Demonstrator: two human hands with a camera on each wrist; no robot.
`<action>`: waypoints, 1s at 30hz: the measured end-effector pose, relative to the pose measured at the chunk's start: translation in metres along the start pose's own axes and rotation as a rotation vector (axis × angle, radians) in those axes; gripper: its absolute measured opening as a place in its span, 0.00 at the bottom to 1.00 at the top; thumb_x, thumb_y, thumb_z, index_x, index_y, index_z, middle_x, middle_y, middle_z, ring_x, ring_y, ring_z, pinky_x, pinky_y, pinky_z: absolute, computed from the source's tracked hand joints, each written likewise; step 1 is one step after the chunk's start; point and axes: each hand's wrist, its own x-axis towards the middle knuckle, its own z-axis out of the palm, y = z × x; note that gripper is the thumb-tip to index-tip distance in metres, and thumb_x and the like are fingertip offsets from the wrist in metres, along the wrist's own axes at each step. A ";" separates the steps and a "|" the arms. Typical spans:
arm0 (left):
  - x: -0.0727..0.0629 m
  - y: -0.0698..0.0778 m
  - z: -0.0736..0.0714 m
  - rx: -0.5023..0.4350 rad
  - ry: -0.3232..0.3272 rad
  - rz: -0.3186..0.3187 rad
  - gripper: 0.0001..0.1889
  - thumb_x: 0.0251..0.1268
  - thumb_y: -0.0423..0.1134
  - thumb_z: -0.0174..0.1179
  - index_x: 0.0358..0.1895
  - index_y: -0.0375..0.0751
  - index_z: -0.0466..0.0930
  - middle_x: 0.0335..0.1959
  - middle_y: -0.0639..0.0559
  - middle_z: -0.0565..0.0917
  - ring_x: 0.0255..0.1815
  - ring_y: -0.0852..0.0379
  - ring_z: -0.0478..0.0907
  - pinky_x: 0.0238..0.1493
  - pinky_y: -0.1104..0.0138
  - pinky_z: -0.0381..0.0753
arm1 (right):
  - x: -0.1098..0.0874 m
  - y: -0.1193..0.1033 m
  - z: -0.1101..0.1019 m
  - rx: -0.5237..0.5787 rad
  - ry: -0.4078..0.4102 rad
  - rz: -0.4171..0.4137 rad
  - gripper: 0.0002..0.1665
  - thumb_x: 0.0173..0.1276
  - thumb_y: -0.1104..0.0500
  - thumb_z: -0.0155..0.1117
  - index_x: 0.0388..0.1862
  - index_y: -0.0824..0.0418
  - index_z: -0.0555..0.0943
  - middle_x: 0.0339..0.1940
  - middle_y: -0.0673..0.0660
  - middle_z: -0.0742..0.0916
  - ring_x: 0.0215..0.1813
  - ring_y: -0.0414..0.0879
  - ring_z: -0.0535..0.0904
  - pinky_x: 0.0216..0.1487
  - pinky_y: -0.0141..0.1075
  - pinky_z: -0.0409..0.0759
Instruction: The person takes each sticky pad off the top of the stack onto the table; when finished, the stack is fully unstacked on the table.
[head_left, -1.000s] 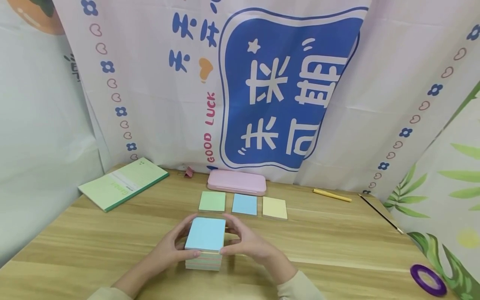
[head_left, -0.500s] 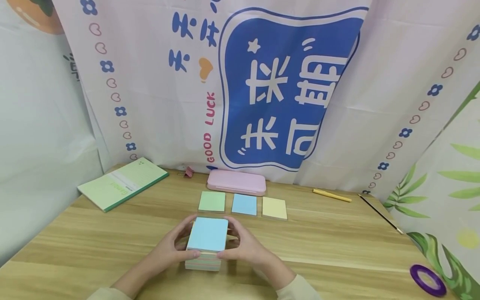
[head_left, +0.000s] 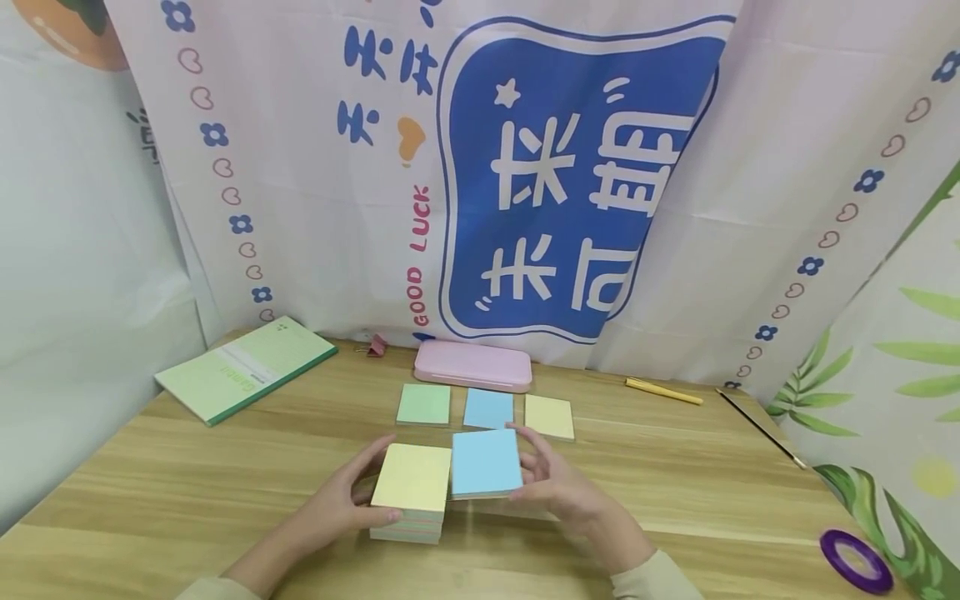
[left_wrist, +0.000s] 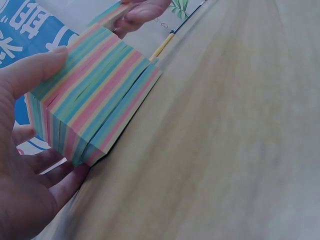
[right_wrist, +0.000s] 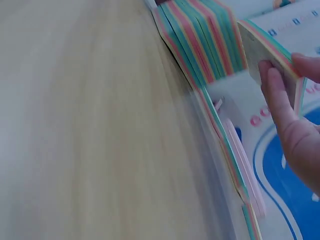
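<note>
A tall stack of sticky note pads [head_left: 414, 475], yellow on top, stands on the table near the person; its striped sides show in the left wrist view. My left hand [head_left: 341, 500] holds the stack, thumb on the near side and fingers round the left and far sides. Just right of the stack, my right hand [head_left: 570, 492] pinches a blue-topped sticky note pad [head_left: 486, 462] by its right side. The right wrist view shows this pad [right_wrist: 270, 55] raised off the table, with fingers under it. Its colored layers show along the edge.
Behind the stack lie a green pad [head_left: 423, 404], a blue pad [head_left: 489, 408] and a yellow pad [head_left: 550, 415] in a row. Further off are a pink case [head_left: 472, 365], green notebook [head_left: 247, 368], binder clip [head_left: 377, 345], yellow pen [head_left: 663, 391], thin brush [head_left: 761, 427] and purple tape roll [head_left: 856, 561].
The right hand has lifted the blue-topped pad off the stack and moved it right, which uncovers a yellow top. The left hand has stayed at the stack.
</note>
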 end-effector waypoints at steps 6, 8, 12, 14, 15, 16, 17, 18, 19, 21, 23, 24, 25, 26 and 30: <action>0.000 -0.001 0.000 0.011 0.002 -0.006 0.43 0.45 0.35 0.65 0.65 0.45 0.48 0.56 0.34 0.58 0.57 0.36 0.56 0.50 0.62 0.68 | -0.029 -0.012 -0.055 0.073 0.005 -0.055 0.50 0.53 0.78 0.50 0.68 0.55 0.39 0.54 0.61 0.69 0.48 0.50 0.72 0.49 0.40 0.69; -0.001 -0.001 0.000 0.065 0.023 -0.010 0.43 0.45 0.37 0.65 0.65 0.46 0.48 0.56 0.35 0.60 0.57 0.37 0.57 0.52 0.55 0.65 | -0.039 -0.016 -0.076 0.085 0.046 -0.066 0.48 0.54 0.79 0.47 0.68 0.52 0.41 0.53 0.60 0.70 0.46 0.48 0.73 0.49 0.38 0.69; -0.001 -0.001 0.001 0.149 0.074 -0.051 0.44 0.41 0.42 0.67 0.64 0.51 0.51 0.57 0.40 0.62 0.58 0.40 0.57 0.55 0.44 0.52 | -0.055 -0.022 -0.115 0.121 0.139 -0.073 0.48 0.56 0.80 0.42 0.67 0.49 0.39 0.51 0.60 0.69 0.42 0.46 0.74 0.49 0.35 0.70; -0.001 -0.001 0.001 0.162 0.088 -0.062 0.44 0.40 0.43 0.68 0.64 0.53 0.52 0.57 0.42 0.63 0.58 0.41 0.56 0.55 0.43 0.49 | -0.061 -0.023 -0.132 0.135 0.193 -0.053 0.49 0.56 0.81 0.41 0.68 0.49 0.35 0.51 0.60 0.67 0.44 0.46 0.74 0.50 0.36 0.69; -0.001 -0.002 0.001 0.166 0.090 -0.060 0.44 0.40 0.44 0.68 0.64 0.53 0.52 0.57 0.42 0.63 0.58 0.41 0.56 0.55 0.43 0.48 | -0.063 -0.023 -0.139 0.144 0.217 -0.038 0.50 0.56 0.81 0.40 0.68 0.50 0.33 0.52 0.61 0.66 0.46 0.47 0.74 0.52 0.37 0.68; -0.001 -0.003 0.001 0.170 0.090 -0.056 0.44 0.40 0.44 0.68 0.64 0.53 0.52 0.57 0.42 0.63 0.58 0.41 0.57 0.55 0.43 0.48 | -0.064 -0.023 -0.146 0.145 0.241 -0.022 0.50 0.56 0.81 0.40 0.67 0.50 0.31 0.53 0.62 0.65 0.46 0.48 0.73 0.53 0.38 0.67; -0.002 -0.003 0.001 0.176 0.089 -0.051 0.44 0.40 0.44 0.68 0.64 0.52 0.52 0.57 0.42 0.63 0.58 0.41 0.57 0.55 0.43 0.48 | -0.065 -0.022 -0.152 0.145 0.261 -0.004 0.51 0.56 0.81 0.40 0.67 0.51 0.29 0.56 0.65 0.62 0.48 0.48 0.73 0.53 0.38 0.66; -0.002 -0.004 0.001 0.181 0.089 -0.047 0.44 0.40 0.44 0.68 0.64 0.52 0.52 0.56 0.42 0.64 0.58 0.41 0.57 0.55 0.43 0.49 | -0.066 -0.021 -0.157 0.147 0.276 0.016 0.51 0.56 0.81 0.40 0.66 0.51 0.28 0.59 0.68 0.58 0.50 0.49 0.72 0.54 0.40 0.64; -0.002 -0.004 0.000 0.185 0.090 -0.045 0.44 0.40 0.44 0.68 0.64 0.52 0.52 0.56 0.42 0.64 0.58 0.41 0.57 0.55 0.42 0.49 | -0.066 -0.020 -0.162 0.150 0.287 0.038 0.51 0.56 0.81 0.40 0.66 0.51 0.27 0.61 0.70 0.53 0.50 0.49 0.72 0.55 0.40 0.63; -0.002 -0.005 0.000 0.189 0.090 -0.044 0.44 0.40 0.44 0.68 0.64 0.53 0.52 0.56 0.42 0.64 0.58 0.42 0.57 0.55 0.42 0.49 | -0.065 -0.017 -0.170 0.157 0.300 0.076 0.52 0.56 0.81 0.40 0.65 0.50 0.25 0.64 0.71 0.42 0.51 0.49 0.71 0.56 0.40 0.62; -0.003 -0.006 0.001 0.186 0.091 -0.049 0.44 0.40 0.44 0.68 0.64 0.53 0.52 0.57 0.42 0.63 0.59 0.41 0.56 0.55 0.42 0.48 | -0.064 -0.013 -0.176 0.159 0.313 0.108 0.52 0.56 0.81 0.40 0.65 0.49 0.25 0.64 0.69 0.35 0.50 0.49 0.71 0.56 0.41 0.62; -0.003 -0.005 0.001 0.182 0.092 -0.052 0.44 0.40 0.44 0.68 0.64 0.54 0.52 0.57 0.41 0.62 0.59 0.41 0.55 0.55 0.43 0.48 | -0.064 -0.012 -0.178 0.157 0.323 0.123 0.52 0.56 0.81 0.41 0.65 0.49 0.25 0.64 0.68 0.33 0.50 0.48 0.71 0.56 0.41 0.62; -0.003 -0.005 0.001 0.181 0.094 -0.053 0.44 0.40 0.44 0.68 0.64 0.54 0.52 0.57 0.41 0.62 0.59 0.41 0.55 0.55 0.43 0.48 | -0.063 -0.010 -0.180 0.157 0.337 0.136 0.52 0.56 0.81 0.41 0.65 0.49 0.26 0.64 0.68 0.32 0.49 0.48 0.71 0.56 0.41 0.63; -0.003 -0.005 0.002 0.183 0.096 -0.055 0.44 0.40 0.44 0.67 0.64 0.55 0.52 0.58 0.40 0.61 0.59 0.40 0.54 0.56 0.44 0.48 | -0.062 -0.009 -0.181 0.150 0.347 0.146 0.52 0.56 0.81 0.41 0.65 0.49 0.26 0.63 0.68 0.31 0.47 0.47 0.72 0.55 0.42 0.63; -0.003 -0.005 0.002 0.187 0.103 -0.053 0.43 0.40 0.44 0.67 0.63 0.56 0.52 0.59 0.40 0.60 0.60 0.40 0.54 0.56 0.44 0.49 | -0.057 -0.009 -0.184 0.116 0.383 0.166 0.51 0.58 0.78 0.43 0.65 0.50 0.25 0.61 0.66 0.25 0.46 0.47 0.71 0.56 0.44 0.62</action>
